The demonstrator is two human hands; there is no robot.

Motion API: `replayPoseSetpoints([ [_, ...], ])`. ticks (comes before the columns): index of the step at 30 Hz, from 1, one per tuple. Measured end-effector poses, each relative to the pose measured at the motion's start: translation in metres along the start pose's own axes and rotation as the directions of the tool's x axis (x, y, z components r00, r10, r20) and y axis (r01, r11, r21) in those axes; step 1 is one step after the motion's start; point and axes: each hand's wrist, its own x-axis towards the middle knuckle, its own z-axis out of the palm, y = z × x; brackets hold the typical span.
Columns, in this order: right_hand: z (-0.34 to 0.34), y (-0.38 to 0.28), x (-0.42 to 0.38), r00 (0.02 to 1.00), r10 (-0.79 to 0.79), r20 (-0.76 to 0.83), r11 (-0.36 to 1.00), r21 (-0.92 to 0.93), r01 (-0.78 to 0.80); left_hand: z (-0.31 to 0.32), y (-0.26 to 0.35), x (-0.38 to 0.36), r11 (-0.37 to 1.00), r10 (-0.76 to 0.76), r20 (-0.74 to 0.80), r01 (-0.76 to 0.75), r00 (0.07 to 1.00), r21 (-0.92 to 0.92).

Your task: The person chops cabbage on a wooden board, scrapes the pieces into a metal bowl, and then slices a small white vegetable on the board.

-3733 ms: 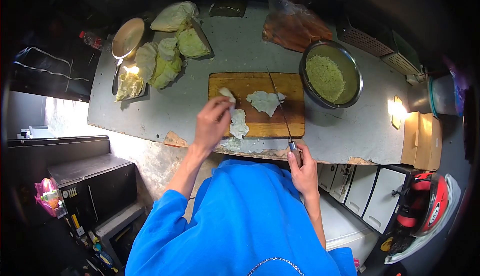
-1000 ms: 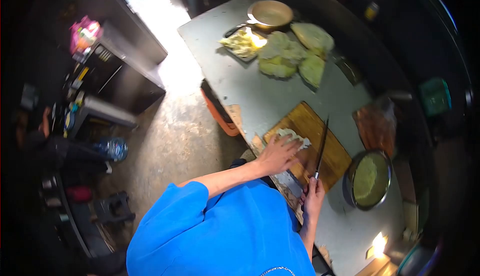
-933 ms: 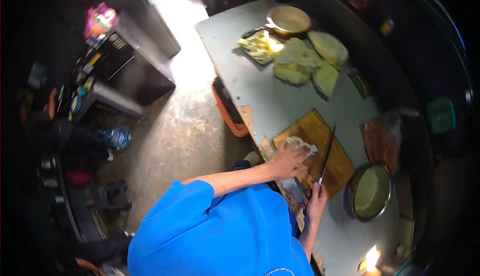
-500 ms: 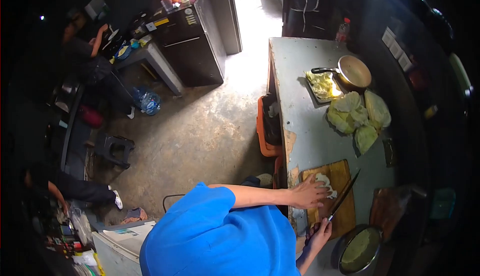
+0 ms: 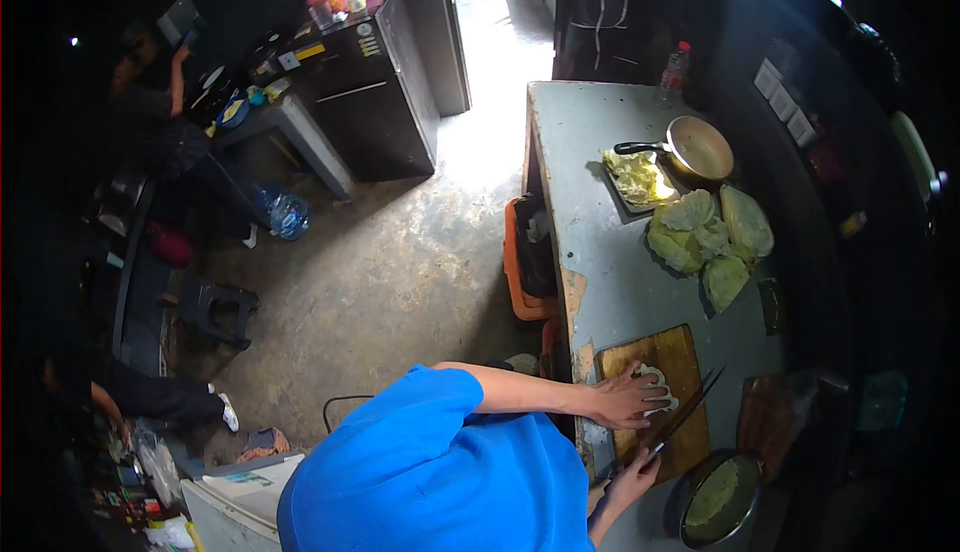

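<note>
A wooden cutting board [image 5: 680, 357] lies on the grey table [image 5: 600, 252] at the lower right of the head view. My left hand [image 5: 625, 400] presses flat on pale cabbage leaves [image 5: 658, 384] on the board. My right hand [image 5: 632, 472] grips the handle of a long knife [image 5: 685, 414], whose blade slants across the board just right of the leaves. A blue sleeve covers my left shoulder and my chest.
A steel bowl of shredded cabbage [image 5: 715, 497] sits below the board. Cabbage pieces [image 5: 705, 237], a tray of scraps [image 5: 635, 177] and a frying pan [image 5: 695, 150] lie farther along the table. An orange crate [image 5: 520, 262] stands beside it. People sit at the far left.
The camera has swung left, now showing the floor and room. My left hand went from lifting leaves to pressing them flat; the knife blade has tilted lower across the board.
</note>
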Motion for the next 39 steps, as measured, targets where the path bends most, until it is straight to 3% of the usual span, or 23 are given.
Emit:
replayPoseSetpoints([
  [1, 0.004, 0.013, 0.001, 0.958, -0.268, -0.098, 0.943, -0.229, 0.241, 0.004, -0.002, -0.001, 1.000, 0.015, 0.006, -0.015, 1.000, -0.004],
  [2, 0.005, 0.025, 0.002, 0.842, -0.524, -0.126, 0.780, -0.467, 0.416, 0.009, -0.004, -0.003, 0.999, 0.044, -0.043, -0.044, 0.998, 0.006],
  [5, 0.009, -0.006, -0.014, 0.911, -0.400, -0.105, 0.878, -0.330, 0.348, 0.011, -0.003, -0.002, 0.997, 0.079, -0.063, -0.079, 0.995, 0.003],
  [11, -0.002, 0.005, -0.004, 0.894, -0.430, -0.125, 0.808, -0.495, 0.319, 0.004, -0.004, -0.001, 0.996, 0.088, -0.054, -0.087, 0.995, 0.028],
  [13, -0.007, 0.006, -0.001, 0.902, -0.409, -0.142, 0.828, -0.474, 0.301, 0.005, -0.002, 0.001, 0.994, 0.107, -0.080, -0.103, 0.991, 0.045],
  [15, -0.008, 0.002, -0.001, 0.909, -0.387, -0.153, 0.847, -0.449, 0.285, 0.005, 0.004, 0.005, 0.999, 0.032, -0.051, -0.031, 0.998, 0.008],
  [17, -0.011, -0.011, -0.006, 0.949, -0.289, -0.124, 0.886, -0.410, 0.216, 0.003, 0.007, 0.014, 1.000, 0.003, -0.011, -0.003, 1.000, -0.012],
  [19, -0.011, -0.003, -0.002, 0.936, -0.328, -0.130, 0.865, -0.439, 0.242, 0.011, 0.004, 0.019, 0.999, -0.019, 0.033, 0.020, 0.999, -0.038],
  [22, -0.008, -0.011, -0.005, 0.923, -0.356, -0.148, 0.846, -0.470, 0.251, 0.016, -0.002, 0.026, 0.999, 0.049, -0.043, -0.050, 0.998, -0.021],
  [24, -0.009, 0.009, 0.004, 0.887, -0.419, -0.192, 0.849, -0.430, 0.308, 0.008, -0.006, 0.024, 0.982, 0.143, 0.046, -0.136, 0.989, -0.132],
  [25, -0.008, -0.003, -0.002, 0.937, -0.290, -0.196, 0.905, -0.374, 0.202, 0.004, -0.006, 0.024, 0.981, 0.126, 0.070, -0.114, 0.990, -0.155],
  [27, -0.012, 0.028, 0.005, 0.905, -0.358, -0.232, 0.880, -0.407, 0.244, -0.002, -0.006, 0.020, 0.989, 0.096, 0.111, -0.082, 0.989, -0.125],
  [29, -0.010, 0.049, 0.007, 0.973, -0.083, -0.213, 0.996, -0.041, 0.076, -0.008, -0.007, 0.020, 0.994, 0.081, 0.043, -0.078, 0.996, -0.074],
  [31, -0.014, 0.001, -0.017, 0.978, 0.210, -0.006, 0.921, 0.338, -0.196, -0.017, -0.005, 0.022, 0.992, 0.124, 0.016, -0.124, 0.992, 0.005],
  [33, -0.005, -0.008, -0.025, 0.983, 0.186, 0.005, 0.905, 0.389, -0.173, -0.017, -0.001, 0.022, 0.982, 0.191, 0.061, -0.189, 0.980, -0.030],
  [35, 0.004, 0.005, -0.026, 0.988, 0.113, -0.109, 0.991, 0.080, -0.104, -0.015, 0.003, 0.025, 0.989, 0.109, 0.131, -0.093, 0.985, -0.118],
  [37, 0.013, -0.002, -0.030, 0.977, 0.033, -0.211, 0.995, -0.087, -0.052, -0.013, 0.005, 0.031, 0.984, 0.125, 0.148, -0.104, 0.981, -0.146],
  [39, 0.019, -0.014, -0.035, 0.922, -0.149, -0.357, 0.976, -0.204, 0.079, -0.014, 0.008, 0.031, 0.980, 0.128, 0.164, -0.099, 0.978, -0.173],
])
